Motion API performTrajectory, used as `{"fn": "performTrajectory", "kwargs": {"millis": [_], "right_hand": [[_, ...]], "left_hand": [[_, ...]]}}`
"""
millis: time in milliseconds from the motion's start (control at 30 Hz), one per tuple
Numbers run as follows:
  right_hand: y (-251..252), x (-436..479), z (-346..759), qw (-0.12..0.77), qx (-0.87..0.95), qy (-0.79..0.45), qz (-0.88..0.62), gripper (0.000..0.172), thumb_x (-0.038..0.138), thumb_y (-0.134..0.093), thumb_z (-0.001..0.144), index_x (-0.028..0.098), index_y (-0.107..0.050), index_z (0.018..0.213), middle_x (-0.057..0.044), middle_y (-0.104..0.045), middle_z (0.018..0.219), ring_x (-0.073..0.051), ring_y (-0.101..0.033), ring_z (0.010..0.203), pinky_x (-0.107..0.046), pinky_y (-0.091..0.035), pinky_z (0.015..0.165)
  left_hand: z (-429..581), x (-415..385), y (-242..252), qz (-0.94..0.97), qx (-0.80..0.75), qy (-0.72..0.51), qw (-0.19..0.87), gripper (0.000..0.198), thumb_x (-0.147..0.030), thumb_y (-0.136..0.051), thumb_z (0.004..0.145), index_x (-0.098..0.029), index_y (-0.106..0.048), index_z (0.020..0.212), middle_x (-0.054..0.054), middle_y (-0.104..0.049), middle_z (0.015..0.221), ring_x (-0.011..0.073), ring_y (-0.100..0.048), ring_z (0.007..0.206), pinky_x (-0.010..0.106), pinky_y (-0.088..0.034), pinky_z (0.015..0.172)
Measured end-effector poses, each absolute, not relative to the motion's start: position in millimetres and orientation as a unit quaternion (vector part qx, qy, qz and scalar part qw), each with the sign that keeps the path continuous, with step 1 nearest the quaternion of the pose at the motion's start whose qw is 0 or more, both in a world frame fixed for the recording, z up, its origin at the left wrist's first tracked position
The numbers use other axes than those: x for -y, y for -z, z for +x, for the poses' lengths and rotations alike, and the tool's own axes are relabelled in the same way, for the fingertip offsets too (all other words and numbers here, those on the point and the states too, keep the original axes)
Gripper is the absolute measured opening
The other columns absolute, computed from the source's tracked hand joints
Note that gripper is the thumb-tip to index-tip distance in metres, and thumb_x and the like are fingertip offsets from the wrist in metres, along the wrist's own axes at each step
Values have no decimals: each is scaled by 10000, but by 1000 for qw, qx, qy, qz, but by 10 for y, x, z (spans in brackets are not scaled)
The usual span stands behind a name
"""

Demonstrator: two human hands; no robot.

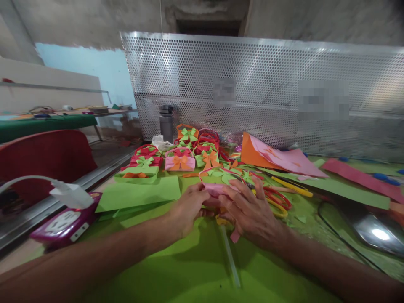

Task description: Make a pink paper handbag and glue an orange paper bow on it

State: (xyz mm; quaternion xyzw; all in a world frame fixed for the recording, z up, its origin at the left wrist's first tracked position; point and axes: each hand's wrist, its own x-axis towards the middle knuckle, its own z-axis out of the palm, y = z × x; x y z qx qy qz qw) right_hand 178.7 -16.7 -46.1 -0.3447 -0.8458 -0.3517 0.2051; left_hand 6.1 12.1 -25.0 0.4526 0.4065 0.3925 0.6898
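Between both hands is a small pink paper bag (215, 189), with a thin pink-and-red handle arching over it. My left hand (188, 209) pinches the bag's left side between thumb and fingers. My right hand (254, 210) lies over its right side, fingers bent onto the paper and partly hiding it. Beneath the hands shows a yellow piece with a translucent glue stick (231, 256) running from it toward me; it looks like a glue gun, mostly hidden. A small pink paper scrap (235, 235) shows under my right palm.
Several small paper bags with bows (179, 163) stand at the back. Green sheets (139, 193) lie left, beside a purple power strip (63, 223) with a white plug. On the right are pink paper (280, 158), a yellow cutter (292, 186), coloured cords (277, 202) and a phone (375, 229).
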Motion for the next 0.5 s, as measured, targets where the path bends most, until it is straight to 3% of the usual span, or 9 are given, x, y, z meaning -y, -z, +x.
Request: {"fn": "performTrajectory", "kwargs": {"millis": [167,333,500], "right_hand": [[469,178,1880,173,846,396,-314,303,253,-456,876,105,-564,1117,-126,-574,1208,-321,-387,1172,-635,-99,1012],[488,183,1911,171,851,399,-297,321,279,-452,882,103,-562,1127,-114,-595,1188,-314,-400,1171,-635,-72,1015],[536,182,1917,181,863,376,-285,331,291,-426,893,116,-549,1145,-121,-580,1209,-310,-427,1160,-641,-74,1012]], "left_hand": [[54,-124,218,451,-398,-396,694,177,-151,-538,674,-149,-595,841,73,-664,804,176,-615,702,294,-468,630],[52,-125,201,438,-376,-395,714,229,-323,-619,707,-129,-637,827,85,-677,799,182,-623,709,295,-484,634],[70,-128,258,441,-344,-405,723,186,-247,-644,716,-106,-651,837,86,-687,786,159,-628,687,274,-499,641]]}}
